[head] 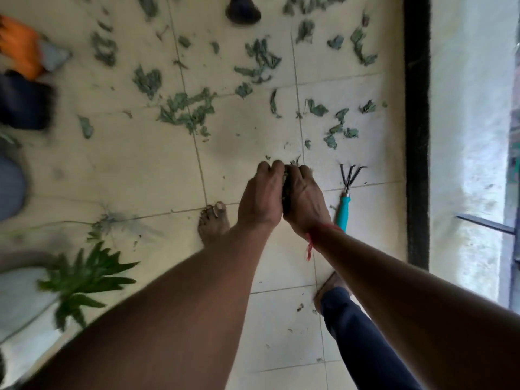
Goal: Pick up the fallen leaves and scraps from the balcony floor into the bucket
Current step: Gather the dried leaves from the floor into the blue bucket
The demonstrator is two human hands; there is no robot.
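Note:
My left hand and my right hand are pressed together above the tiled floor, cupping a dark clump of leaf scraps between them. Only the top of the clump shows past the fingers. Several wilted green leaves lie scattered over the tiles beyond my hands, with more leaf scraps to the right. No bucket can be made out with certainty; a blurred grey round shape sits at the left edge.
A hand rake with a teal handle lies just right of my hands. My bare foot stands beside them. A green potted plant is lower left, an orange and dark object upper left, a black frame on the right.

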